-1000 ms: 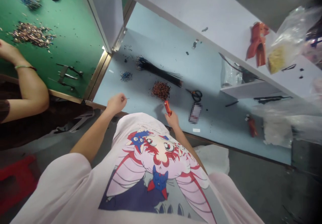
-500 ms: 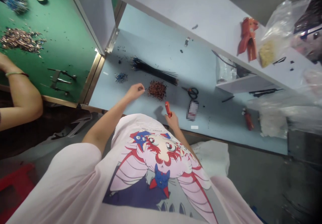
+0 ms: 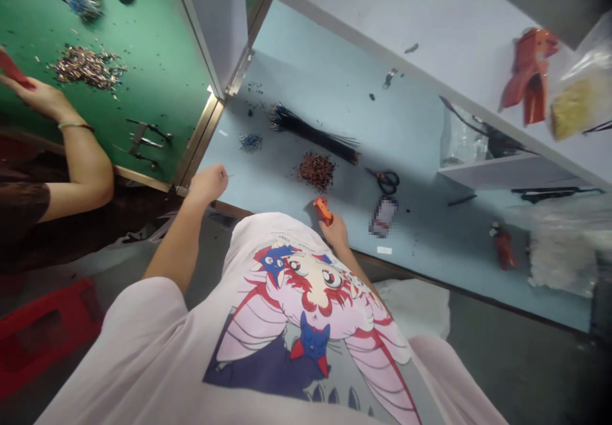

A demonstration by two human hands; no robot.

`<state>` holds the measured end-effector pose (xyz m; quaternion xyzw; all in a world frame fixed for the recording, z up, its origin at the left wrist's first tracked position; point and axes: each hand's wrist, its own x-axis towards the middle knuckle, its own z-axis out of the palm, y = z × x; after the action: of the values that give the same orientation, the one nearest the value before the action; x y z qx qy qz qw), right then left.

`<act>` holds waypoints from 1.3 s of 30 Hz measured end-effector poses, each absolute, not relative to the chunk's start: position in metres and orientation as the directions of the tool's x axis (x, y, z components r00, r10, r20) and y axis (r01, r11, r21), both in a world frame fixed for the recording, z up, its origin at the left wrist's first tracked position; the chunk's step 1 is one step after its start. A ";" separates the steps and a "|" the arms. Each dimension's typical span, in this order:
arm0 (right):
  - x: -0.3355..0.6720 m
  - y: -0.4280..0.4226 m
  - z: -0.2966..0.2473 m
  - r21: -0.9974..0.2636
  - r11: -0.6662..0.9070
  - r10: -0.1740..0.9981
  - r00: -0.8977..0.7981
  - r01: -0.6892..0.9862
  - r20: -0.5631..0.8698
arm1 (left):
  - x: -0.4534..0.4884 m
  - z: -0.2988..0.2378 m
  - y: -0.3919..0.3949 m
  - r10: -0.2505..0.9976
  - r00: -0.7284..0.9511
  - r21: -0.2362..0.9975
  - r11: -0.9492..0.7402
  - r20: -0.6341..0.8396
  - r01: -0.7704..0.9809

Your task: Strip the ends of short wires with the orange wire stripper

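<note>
My left hand (image 3: 208, 184) is pinched around a short thin wire (image 3: 224, 174) above the near edge of the light-blue workbench (image 3: 306, 74). My right hand (image 3: 336, 230) holds a small orange tool (image 3: 324, 211), whose exact kind I cannot tell. Just beyond it lies a heap of brown wire bits (image 3: 317, 171). Farther up are a bundle of long black wires (image 3: 313, 135) and a small tuft of blue wires (image 3: 251, 142). Black-handled scissors (image 3: 385, 181) and a blurred packet (image 3: 383, 216) lie to the right of my right hand.
To the left, a co-worker's hand (image 3: 33, 97) holds a red item over a green table (image 3: 157, 43) with a heap of metal bits (image 3: 88, 67) and metal tools (image 3: 143, 141). A white shelf (image 3: 382, 23) carries an orange plastic part (image 3: 528, 74). A red stool (image 3: 43, 329) stands on the floor.
My left hand has drawn back left from beside the brown heap. My right hand still holds the orange tool. The co-worker's hand now shows a red item at the left edge.
</note>
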<state>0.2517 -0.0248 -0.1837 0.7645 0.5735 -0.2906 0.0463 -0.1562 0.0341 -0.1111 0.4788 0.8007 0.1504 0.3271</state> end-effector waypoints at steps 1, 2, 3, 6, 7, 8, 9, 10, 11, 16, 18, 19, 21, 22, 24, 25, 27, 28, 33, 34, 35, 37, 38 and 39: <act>0.251 -0.024 -0.183 -0.261 -0.331 0.852 0.168 0.907 -0.496 | -0.149 -0.124 0.031 0.858 -0.248 0.480 0.466 -0.449 0.744; 0.250 -0.024 -0.183 -0.260 -0.325 0.854 0.164 0.909 -0.494 | -0.140 -0.137 0.030 0.850 -0.213 0.472 0.456 -0.481 0.755; 0.250 -0.024 -0.182 -0.259 -0.321 0.855 0.161 0.911 -0.493 | -0.129 -0.149 0.029 0.847 -0.181 0.482 0.445 -0.499 0.755; 0.252 -0.025 -0.179 -0.252 -0.315 0.857 0.160 0.915 -0.490 | -0.091 -0.178 0.034 0.854 -0.088 0.550 0.406 -0.513 0.730; 0.253 -0.027 -0.178 -0.249 -0.314 0.858 0.161 0.916 -0.488 | -0.078 -0.184 0.038 0.860 -0.063 0.580 0.393 -0.506 0.714; 0.254 -0.028 -0.178 -0.246 -0.314 0.858 0.163 0.917 -0.487 | -0.065 -0.190 0.044 0.867 -0.046 0.607 0.385 -0.496 0.695; 0.255 -0.030 -0.177 -0.243 -0.313 0.859 0.165 0.918 -0.485 | -0.053 -0.194 0.050 0.875 -0.041 0.630 0.380 -0.483 0.677; 0.256 -0.031 -0.177 -0.240 -0.313 0.859 0.167 0.919 -0.483 | -0.041 -0.198 0.058 0.883 -0.045 0.650 0.377 -0.467 0.660; 0.257 -0.033 -0.176 -0.237 -0.314 0.860 0.170 0.919 -0.482 | -0.029 -0.200 0.066 0.890 -0.052 0.667 0.377 -0.452 0.643; 0.256 -0.039 -0.172 -0.245 -0.311 0.868 0.169 0.918 -0.468 | 0.014 -0.199 0.106 0.904 0.009 0.768 0.359 -0.428 0.530; 0.255 -0.042 -0.170 -0.255 -0.308 0.873 0.166 0.917 -0.458 | 0.019 -0.193 0.115 0.911 0.033 0.806 0.347 -0.412 0.479; 0.255 -0.043 -0.169 -0.257 -0.308 0.875 0.167 0.916 -0.454 | 0.017 -0.189 0.116 0.913 0.036 0.821 0.346 -0.405 0.455; 0.256 -0.045 -0.168 -0.255 -0.311 0.875 0.171 0.916 -0.452 | 0.004 -0.181 0.115 0.913 0.027 0.839 0.362 -0.407 0.406; 0.256 -0.045 -0.167 -0.250 -0.311 0.874 0.172 0.917 -0.455 | -0.007 -0.177 0.111 0.908 0.018 0.843 0.381 -0.418 0.381; 0.255 -0.044 -0.167 -0.237 -0.300 0.871 0.164 0.924 -0.463 | -0.031 -0.170 0.101 0.890 -0.016 0.840 0.435 -0.455 0.324; 0.254 -0.041 -0.167 -0.233 -0.285 0.871 0.150 0.930 -0.467 | -0.045 -0.168 0.095 0.879 -0.043 0.834 0.466 -0.475 0.295; 0.247 -0.033 -0.167 -0.234 -0.232 0.877 0.099 0.944 -0.470 | -0.070 -0.166 0.079 0.846 -0.115 0.814 0.532 -0.521 0.233; 0.242 -0.028 -0.167 -0.240 -0.193 0.882 0.061 0.951 -0.467 | -0.081 -0.167 0.071 0.825 -0.154 0.801 0.565 -0.544 0.197; 0.193 0.008 -0.166 -0.313 0.099 0.869 -0.235 0.945 -0.435 | -0.119 -0.182 0.033 0.704 -0.338 0.749 0.663 -0.624 -0.002; 0.181 0.016 -0.166 -0.327 0.161 0.851 -0.299 0.931 -0.432 | -0.123 -0.187 0.028 0.680 -0.374 0.743 0.668 -0.631 -0.040; 0.169 0.022 -0.167 -0.341 0.220 0.828 -0.359 0.914 -0.430 | -0.127 -0.192 0.024 0.656 -0.406 0.738 0.670 -0.637 -0.075; 0.145 0.035 -0.169 -0.367 0.322 0.775 -0.466 0.873 -0.427 | -0.133 -0.201 0.017 0.613 -0.454 0.731 0.668 -0.647 -0.139; 0.134 0.040 -0.170 -0.383 0.368 0.746 -0.515 0.847 -0.423 | -0.136 -0.205 0.015 0.597 -0.467 0.728 0.664 -0.652 -0.168; 0.124 0.046 -0.170 -0.400 0.409 0.716 -0.560 0.820 -0.417 | -0.138 -0.208 0.014 0.585 -0.474 0.726 0.659 -0.658 -0.194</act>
<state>0.1241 0.0456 -0.1705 0.4601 0.8345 -0.2893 0.0906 -0.1379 0.0139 -0.2078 0.1283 0.7636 0.3922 0.4966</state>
